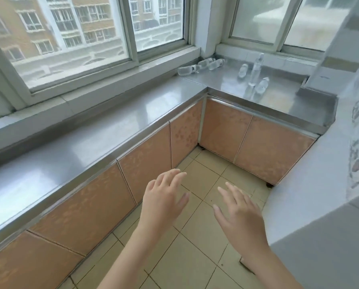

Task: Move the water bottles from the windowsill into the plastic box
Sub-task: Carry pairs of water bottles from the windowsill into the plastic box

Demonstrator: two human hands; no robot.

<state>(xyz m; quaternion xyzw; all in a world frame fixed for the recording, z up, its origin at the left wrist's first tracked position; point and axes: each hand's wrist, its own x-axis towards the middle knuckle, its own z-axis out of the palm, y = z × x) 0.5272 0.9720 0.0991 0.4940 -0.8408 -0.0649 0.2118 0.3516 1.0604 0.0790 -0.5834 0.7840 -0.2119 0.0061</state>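
nearest to me, the person's bare left hand (164, 197) and bare right hand (240, 211) hang over the pale tiled floor (197, 243), palms down, fingers spread loosely apart and holding nothing. to the left of them runs a long brushed-steel counter (86, 147) on peach-coloured cabinet doors (147, 163), under a wide white-framed window (86, 38).

further off, where the counter turns the corner, lie the clear plastic water bottles. a row of three lies on its side against the window frame (201, 66), long axis running roughly along the sill, from lower left to upper right. to the right of that row, on the steel corner top, one tall clear bottle stands upright (256, 67), with a small one lying just left of it (243, 70) and perhaps two more lying near the front edge (260, 86); the glare makes the count unsure.

all the bottles lie ahead and up from the fingers, well apart from both hands. the right hand sits more nearly under the standing bottle, the left more nearly in line with the row by the window. no plastic box shows anywhere in view, so i judge the carrying is yet to start.
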